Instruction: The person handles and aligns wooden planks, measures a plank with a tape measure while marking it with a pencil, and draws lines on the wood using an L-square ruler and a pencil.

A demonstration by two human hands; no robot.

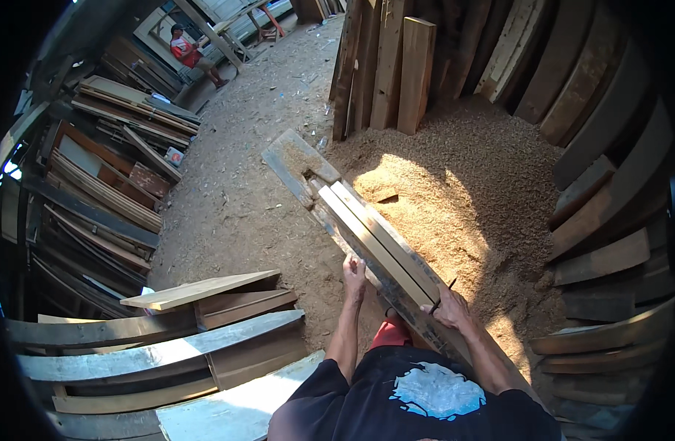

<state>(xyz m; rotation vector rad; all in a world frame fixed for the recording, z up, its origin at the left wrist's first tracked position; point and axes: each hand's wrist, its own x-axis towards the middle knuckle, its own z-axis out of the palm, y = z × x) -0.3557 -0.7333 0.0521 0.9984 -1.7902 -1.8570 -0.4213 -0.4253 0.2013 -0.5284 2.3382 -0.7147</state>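
Observation:
Two pale wooden strips [381, 246] lie side by side along a narrow, worn plank bench [297, 163], with a thin dark gap between them. Their far ends meet the notch near the bench's far end. My left hand [354, 270] is closed at the bench's left edge, beside the strips; what its fingers hold, if anything, is hidden. Over the near end of the strips, my right hand [450, 309] grips a thin dark stick-like tool [453, 283]. The tool's exact kind is too small to tell.
Sawdust and shavings [455, 184] heap up right of the bench. Boards [417, 73] lean upright beyond it, and more timber lines the right side. Stacked planks [168, 345] stand at near left. Far off at upper left, a person [184, 50] in a red top sits.

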